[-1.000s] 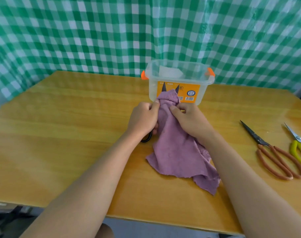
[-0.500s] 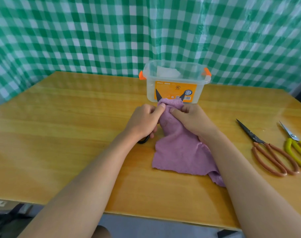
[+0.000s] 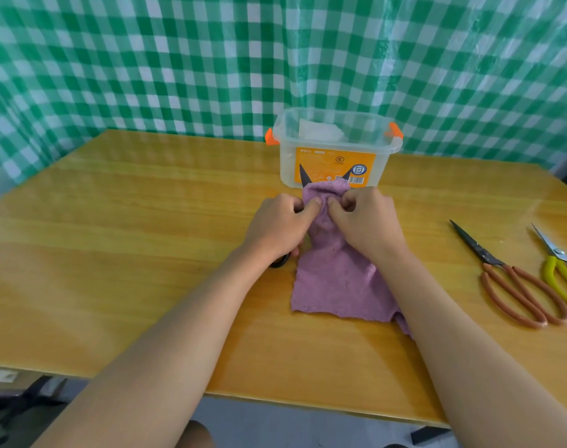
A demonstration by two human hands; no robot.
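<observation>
A purple cloth lies in the middle of the wooden table, its top end bunched over a pair of black scissors. The two black blade tips poke out above the cloth, spread apart. My left hand pinches the cloth's top from the left with curled fingers, and a black handle loop peeks out under its palm. From the right, my right hand pinches the same bunched end. Thumbs nearly meet. The rest of the scissors is hidden by cloth and hands.
A clear plastic box with orange latches and an orange label stands just behind the hands, something white inside. Brown-handled scissors and yellow-handled scissors lie at the right. A green checked curtain hangs behind the table.
The black blade tips have spread wider apart above the cloth. Both hands have closed in on the bunched top, and the cloth's lower part now lies flatter on the table.
</observation>
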